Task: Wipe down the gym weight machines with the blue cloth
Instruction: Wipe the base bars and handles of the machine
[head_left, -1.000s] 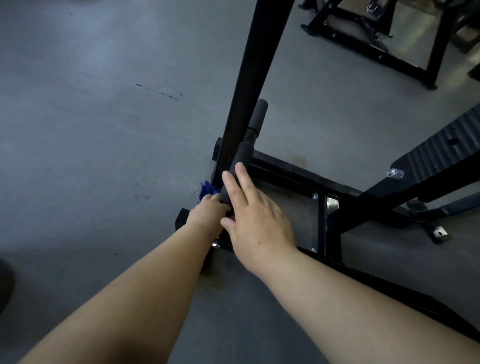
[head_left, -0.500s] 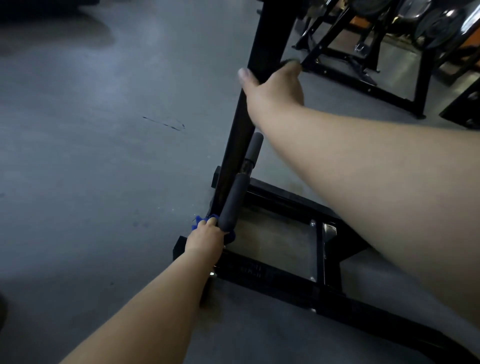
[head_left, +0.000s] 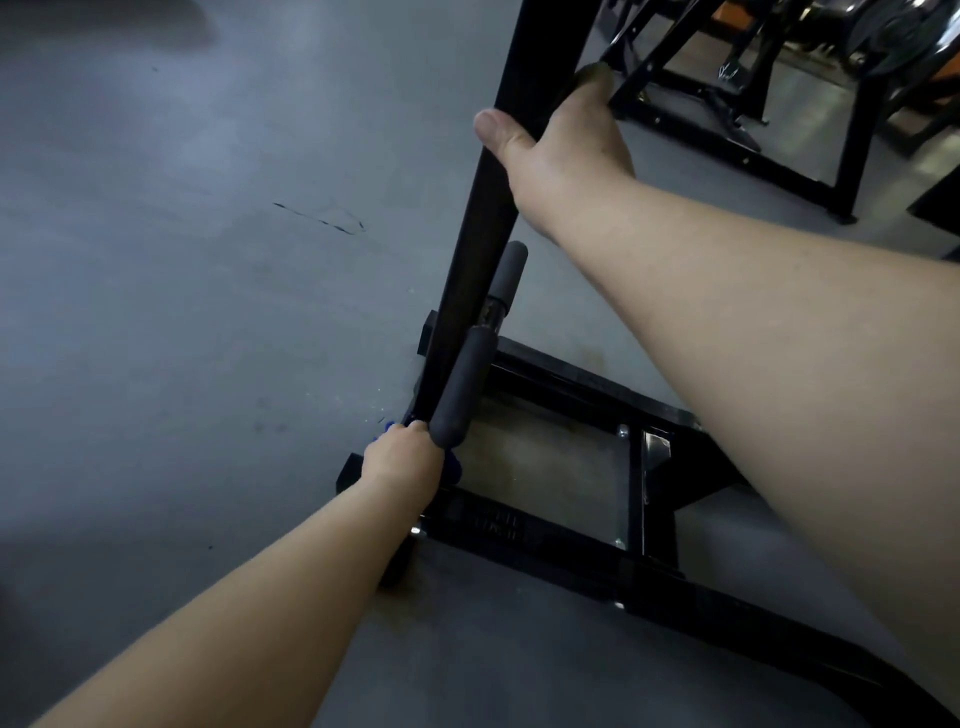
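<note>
A black weight machine stands on the grey floor, with a slanted upright post (head_left: 483, 249) rising from a rectangular base frame (head_left: 561, 540). A grey foam roller bar (head_left: 462, 389) runs alongside the post. My left hand (head_left: 402, 462) is low at the foot of the post, gripping the blue cloth (head_left: 453, 467); only small blue edges of it show around my fingers. My right hand (head_left: 561, 140) grips the post higher up, thumb on the near side and fingers wrapped behind it.
Another black machine frame (head_left: 727, 145) stands at the back right, with weight plates (head_left: 893, 31) in the top right corner. Open grey floor (head_left: 182, 312) lies to the left. A black base rail (head_left: 779, 634) runs toward the bottom right.
My right hand left the foam roller near the base and rose to grip the upright post. My left hand stayed low at the post's foot with the cloth.
</note>
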